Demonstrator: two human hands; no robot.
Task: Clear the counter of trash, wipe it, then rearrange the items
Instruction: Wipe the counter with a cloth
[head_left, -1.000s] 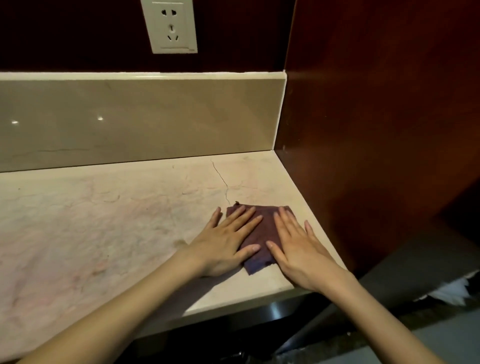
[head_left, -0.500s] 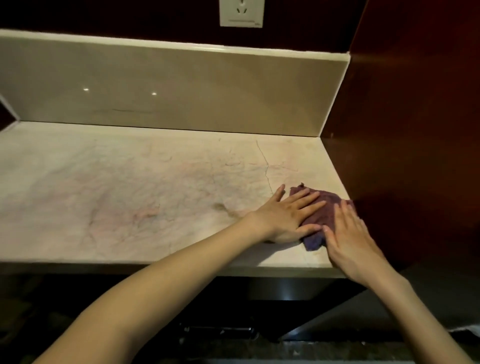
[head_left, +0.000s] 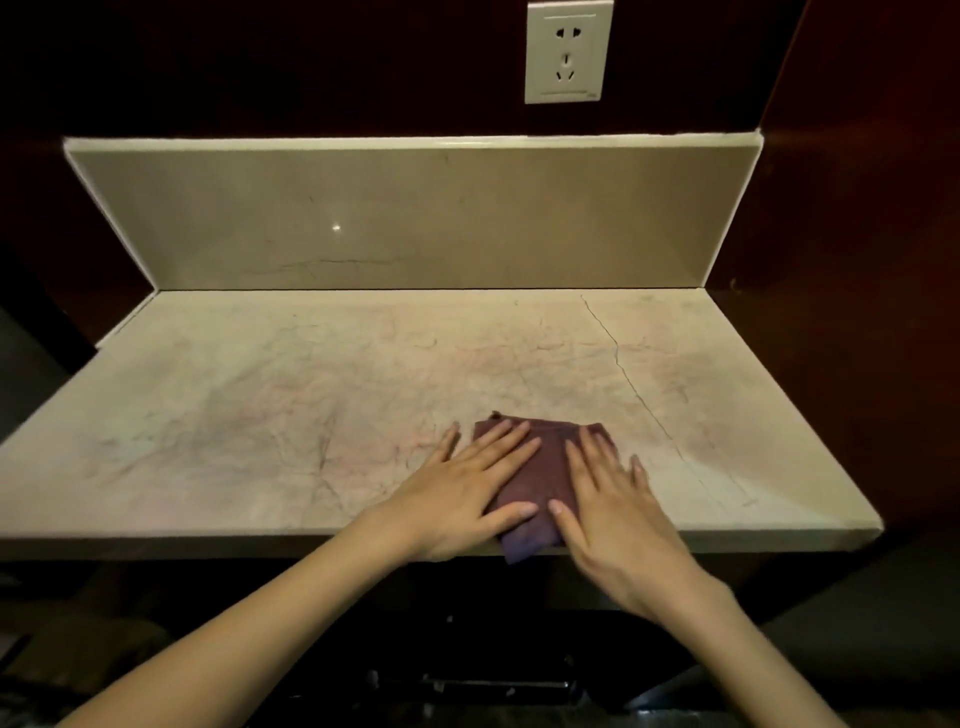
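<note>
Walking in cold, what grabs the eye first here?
Two flat hands, left hand and right hand, press a purple cloth near the front edge of a pale marble counter. A thin crack crosses the stone to the right, and a white wall socket sits above.

I stand at a small built-in worktop (head_left: 311, 405) of pale veined marble, the sort found in a home kitchen or a hotel room's bar nook, though I cannot tell which. A matching stone backsplash (head_left: 415, 218) rises behind it, dark red-brown wood panelling (head_left: 857, 234) closes it in at the back and sides, and a white wall socket (head_left: 568, 51) sits above. A thin crack (head_left: 623, 374) runs across the stone, and a dark cabinet front with a metal handle (head_left: 498, 685) shows below the edge.
</note>
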